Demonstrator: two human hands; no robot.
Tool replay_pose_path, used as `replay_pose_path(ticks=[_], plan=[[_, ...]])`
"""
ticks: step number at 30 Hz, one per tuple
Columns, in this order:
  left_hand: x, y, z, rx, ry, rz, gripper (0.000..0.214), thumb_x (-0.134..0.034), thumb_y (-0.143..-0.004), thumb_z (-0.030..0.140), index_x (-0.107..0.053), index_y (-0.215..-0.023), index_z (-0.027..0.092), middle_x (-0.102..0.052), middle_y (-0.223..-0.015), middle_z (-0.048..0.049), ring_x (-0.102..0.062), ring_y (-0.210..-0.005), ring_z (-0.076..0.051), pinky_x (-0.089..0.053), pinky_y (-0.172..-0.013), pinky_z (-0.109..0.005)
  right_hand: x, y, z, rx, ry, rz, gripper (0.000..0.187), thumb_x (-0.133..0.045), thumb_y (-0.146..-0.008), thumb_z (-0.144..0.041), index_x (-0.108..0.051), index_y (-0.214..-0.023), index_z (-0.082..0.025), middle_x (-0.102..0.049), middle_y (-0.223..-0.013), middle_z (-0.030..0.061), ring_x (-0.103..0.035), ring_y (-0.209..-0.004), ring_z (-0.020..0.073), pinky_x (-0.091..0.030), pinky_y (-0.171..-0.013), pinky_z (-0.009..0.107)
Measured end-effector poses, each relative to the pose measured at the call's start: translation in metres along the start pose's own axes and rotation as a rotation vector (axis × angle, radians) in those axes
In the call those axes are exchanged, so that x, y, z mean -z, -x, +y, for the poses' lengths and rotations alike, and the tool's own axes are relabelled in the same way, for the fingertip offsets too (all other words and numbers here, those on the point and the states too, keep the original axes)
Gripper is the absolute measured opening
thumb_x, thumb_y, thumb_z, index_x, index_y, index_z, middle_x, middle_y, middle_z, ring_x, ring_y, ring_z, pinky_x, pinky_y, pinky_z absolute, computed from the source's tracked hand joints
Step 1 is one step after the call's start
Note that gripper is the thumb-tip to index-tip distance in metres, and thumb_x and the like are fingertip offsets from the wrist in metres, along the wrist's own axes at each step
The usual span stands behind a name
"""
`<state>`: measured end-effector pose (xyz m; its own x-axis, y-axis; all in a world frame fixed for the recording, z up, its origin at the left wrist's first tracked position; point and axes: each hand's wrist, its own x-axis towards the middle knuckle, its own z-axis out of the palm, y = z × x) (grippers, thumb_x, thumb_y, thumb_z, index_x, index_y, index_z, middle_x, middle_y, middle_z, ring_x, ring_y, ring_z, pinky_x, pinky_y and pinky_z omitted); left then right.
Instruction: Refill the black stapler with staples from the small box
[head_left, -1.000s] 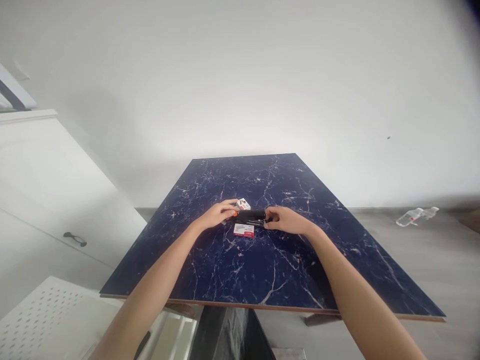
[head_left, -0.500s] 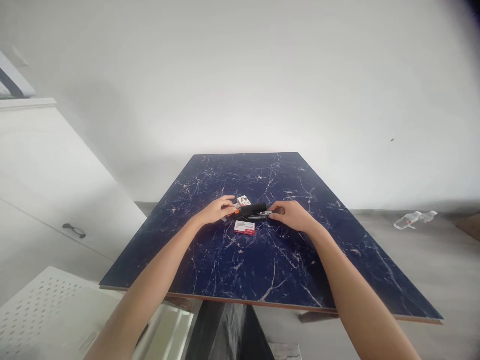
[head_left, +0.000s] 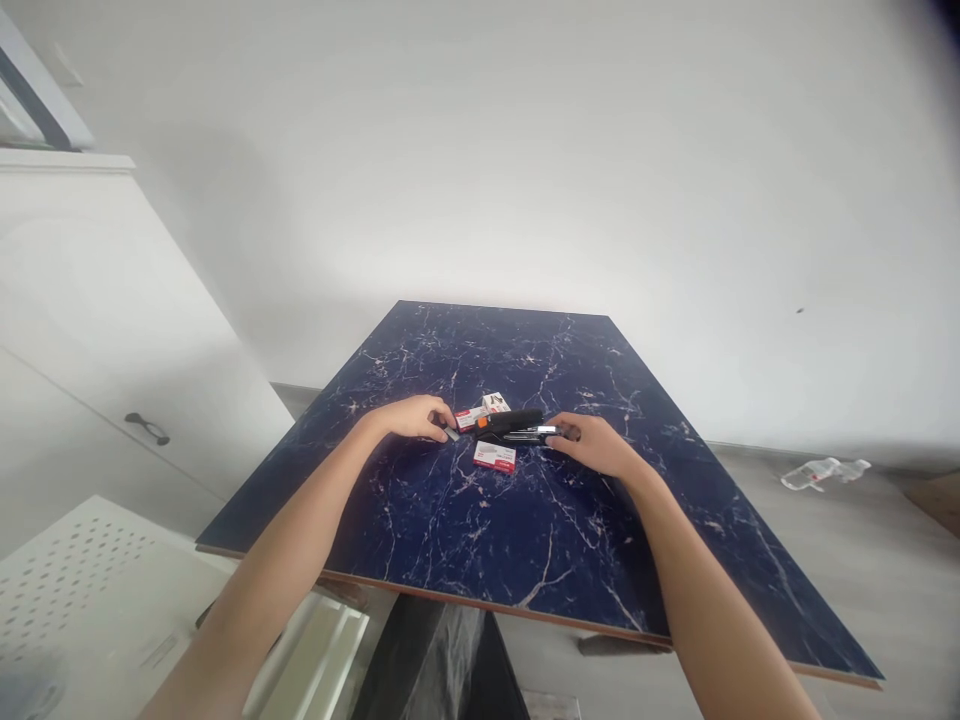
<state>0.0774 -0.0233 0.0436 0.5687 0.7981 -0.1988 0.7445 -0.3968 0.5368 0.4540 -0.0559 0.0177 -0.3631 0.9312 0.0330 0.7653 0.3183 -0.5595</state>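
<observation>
A black stapler [head_left: 517, 422] with an orange part at its back end lies on the dark blue marbled table [head_left: 555, 540], its top arm lifted from the base. My right hand [head_left: 592, 442] has thumb and fingers closed on the metal front end of the stapler. To the left, my left hand [head_left: 416, 415] pinches or touches a small grey strip of staples [head_left: 452, 434] close to the tabletop. One red-and-white staple box [head_left: 495, 457] rests in front of the stapler. Behind it are a second red-and-white box [head_left: 466, 418] and a white box [head_left: 495, 402].
A white cabinet [head_left: 67, 290] with a dark handle stands left of the table. Below it is a white perforated surface [head_left: 75, 570]. A clear plastic item [head_left: 825, 473] lies on the floor at right, and a pale wall [head_left: 510, 150] rises behind the table.
My left hand has drawn left, away from the stapler's back end, uncovering the orange part and the second red-and-white box. My right hand stays at the stapler's front. The view has tilted slightly.
</observation>
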Motion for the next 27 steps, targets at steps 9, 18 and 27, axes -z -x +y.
replay_pose_path(ticks=[9,18,27], plan=[[-0.002,-0.003,-0.009,0.000,0.083,0.040,0.042,-0.057,-0.088,0.061,-0.075,-0.103,0.027,-0.073,-0.111,-0.0050,-0.067,-0.091,-0.023,-0.046,-0.073,-0.028,-0.030,-0.008,-0.026,0.101,0.069,0.100,0.028,-0.061,-0.090,-0.049,-0.064,-0.088,-0.021,-0.065,-0.080,0.0027,-0.059,-0.070,0.0189,-0.038,-0.061,0.029],[-0.019,-0.015,-0.004,0.008,0.268,0.504,0.039,-0.048,-0.096,0.052,-0.066,-0.091,0.019,-0.072,-0.089,-0.0043,-0.063,-0.074,-0.019,-0.044,-0.068,-0.028,0.002,-0.001,0.003,0.062,0.029,0.263,0.022,-0.068,-0.085,-0.045,-0.072,-0.086,-0.023,-0.071,-0.102,0.0050,-0.065,-0.083,0.0203,-0.049,-0.079,0.033],[-0.062,-0.008,0.079,-0.339,0.210,0.671,0.029,-0.052,-0.099,0.040,-0.071,-0.100,0.019,-0.071,-0.080,-0.0026,-0.055,-0.056,-0.012,-0.037,-0.055,-0.024,-0.003,0.013,-0.045,0.210,-0.190,0.673,0.022,-0.063,-0.092,-0.040,-0.072,-0.101,-0.021,-0.074,-0.092,0.0056,-0.069,-0.080,0.0206,-0.055,-0.078,0.034]])
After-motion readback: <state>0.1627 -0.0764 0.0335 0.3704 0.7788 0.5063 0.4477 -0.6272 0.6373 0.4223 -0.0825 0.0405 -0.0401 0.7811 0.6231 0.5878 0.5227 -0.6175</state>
